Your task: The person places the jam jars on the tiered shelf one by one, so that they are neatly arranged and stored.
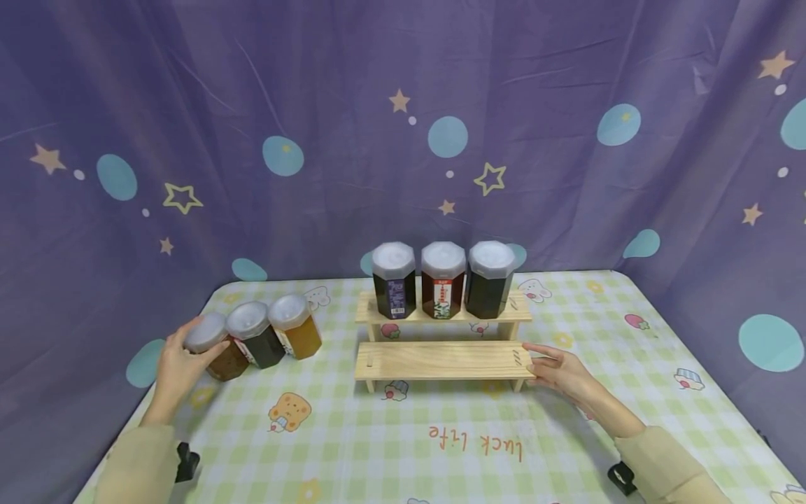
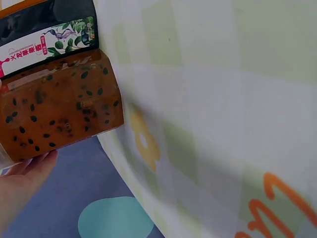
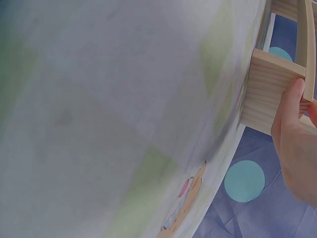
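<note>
Your left hand (image 1: 179, 362) curls round the brown jar (image 1: 228, 364); rack (image 1: 441, 358) lies at three o'clock. Your right hand (image 1: 569, 378) pinches rack's end.

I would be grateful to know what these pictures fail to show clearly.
Purple label, fine print: head view, too small to read.
Brown jar, lid end: left wrist view, mostly cut off by left edge.
Right hand, partly: right wrist view, cut off by right edge.

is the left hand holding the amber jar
No, the left hand grips the brown jar, at the opposite end of the row of three from the amber jar.
</note>
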Tool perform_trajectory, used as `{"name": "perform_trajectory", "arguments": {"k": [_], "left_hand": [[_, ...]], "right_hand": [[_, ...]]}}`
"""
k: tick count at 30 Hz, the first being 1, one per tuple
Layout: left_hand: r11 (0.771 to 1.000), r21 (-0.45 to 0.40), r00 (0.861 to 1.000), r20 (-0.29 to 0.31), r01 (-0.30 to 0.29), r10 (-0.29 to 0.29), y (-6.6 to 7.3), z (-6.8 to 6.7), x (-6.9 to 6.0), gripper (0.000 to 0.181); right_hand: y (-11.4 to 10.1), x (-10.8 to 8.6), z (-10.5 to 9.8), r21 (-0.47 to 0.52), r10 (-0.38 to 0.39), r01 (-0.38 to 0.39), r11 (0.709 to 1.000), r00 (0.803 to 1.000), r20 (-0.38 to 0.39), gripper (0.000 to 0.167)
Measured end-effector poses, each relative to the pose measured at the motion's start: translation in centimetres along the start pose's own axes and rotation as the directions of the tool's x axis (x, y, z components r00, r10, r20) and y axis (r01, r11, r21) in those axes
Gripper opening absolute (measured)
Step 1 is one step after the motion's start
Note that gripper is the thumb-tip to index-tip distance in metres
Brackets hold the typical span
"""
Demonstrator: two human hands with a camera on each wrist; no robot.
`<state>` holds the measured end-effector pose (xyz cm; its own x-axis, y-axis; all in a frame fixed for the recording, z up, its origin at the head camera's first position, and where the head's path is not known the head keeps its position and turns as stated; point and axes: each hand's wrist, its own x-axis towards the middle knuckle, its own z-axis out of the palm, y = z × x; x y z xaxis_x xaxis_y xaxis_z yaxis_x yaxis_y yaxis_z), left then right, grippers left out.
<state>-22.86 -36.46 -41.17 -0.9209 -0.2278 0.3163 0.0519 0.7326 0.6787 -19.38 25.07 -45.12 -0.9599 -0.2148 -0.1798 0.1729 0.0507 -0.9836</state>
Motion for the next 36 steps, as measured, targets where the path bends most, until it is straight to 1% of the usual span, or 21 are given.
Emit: {"name": "perform_trajectory", "arguments": {"k": [6, 10, 13, 16, 19, 22, 26, 27, 30, 31, 32, 34, 36], "left_hand": [[0.999, -0.028, 1.000, -0.016, 0.027, -0.027, 0.0, 0.0, 0.1, 0.068], [0.999, -0.021, 0.999, -0.019, 0.041, -0.042, 0.1, -0.2, 0.2, 0.068], [0.998, -0.016, 0.998, -0.009, 0.054, -0.054, 0.3, -0.3, 0.2, 0.069], [0.998, -0.011, 0.998, -0.012, 0.056, -0.056, 0.3, -0.3, 0.2, 0.071], [0.998, -0.016, 0.997, -0.044, 0.055, -0.056, -0.1, 0.0, 0.4, 0.071], [0.997, -0.007, 0.991, -0.109, 0.082, -0.082, -1.1, 0.6, 0.5, 0.069], [0.996, -0.016, 0.986, -0.139, 0.089, -0.091, -1.2, 0.6, 0.3, 0.068], [0.997, -0.021, 0.987, -0.136, 0.081, -0.083, -1.0, 0.4, 0.2, 0.069], [0.997, -0.011, 0.985, -0.155, 0.080, -0.081, -0.5, 0.1, -0.1, 0.067], [0.997, 0.011, 0.983, -0.165, 0.082, -0.080, -0.6, 0.1, -0.1, 0.065], [0.997, 0.011, 0.983, -0.165, 0.078, -0.075, -0.3, -0.1, -0.3, 0.065], [0.997, 0.013, 0.987, -0.146, 0.076, -0.073, 0.2, -0.5, -0.8, 0.066], [0.998, -0.016, 0.992, -0.111, 0.053, -0.054, 0.6, -0.9, -1.1, 0.067]], "right_hand": [[-0.2, -0.1, 0.0, -0.001, -0.007, 0.007, 1.000, 1.000, 0.004, 0.056], [-0.3, -0.2, 0.1, -0.004, -0.010, 0.010, 1.000, 1.000, 0.005, 0.056], [-0.4, -0.2, 0.1, -0.009, -0.015, 0.015, 1.000, 1.000, 0.008, 0.056], [-0.4, -0.2, 0.1, -0.016, -0.015, 0.015, 1.000, 1.000, 0.005, 0.056], [-0.5, -0.1, 0.2, -0.013, -0.011, 0.011, 1.000, 1.000, -0.002, 0.055], [-0.5, -0.1, 0.2, -0.006, -0.010, 0.010, 1.000, 1.000, 0.001, 0.055], [-0.5, -0.2, 0.2, -0.007, -0.025, 0.025, 1.000, 1.000, 0.007, 0.054], [-0.5, -0.3, 0.2, -0.006, -0.027, 0.027, 1.000, 1.000, 0.007, 0.054], [-0.5, -0.3, 0.2, 0.001, -0.034, 0.034, 0.999, 0.999, 0.012, 0.054], [-0.5, -0.3, 0.2, 0.001, -0.035, 0.035, 0.999, 0.999, 0.017, 0.055], [-0.5, -0.3, 0.2, 0.001, -0.036, 0.036, 0.999, 0.999, 0.021, 0.055], [-0.5, -0.2, 0.2, 0.003, -0.035, 0.035, 0.999, 0.999, 0.023, 0.055], [-0.5, -0.2, 0.2, 0.001, -0.033, 0.033, 0.999, 0.999, 0.019, 0.054]]}}
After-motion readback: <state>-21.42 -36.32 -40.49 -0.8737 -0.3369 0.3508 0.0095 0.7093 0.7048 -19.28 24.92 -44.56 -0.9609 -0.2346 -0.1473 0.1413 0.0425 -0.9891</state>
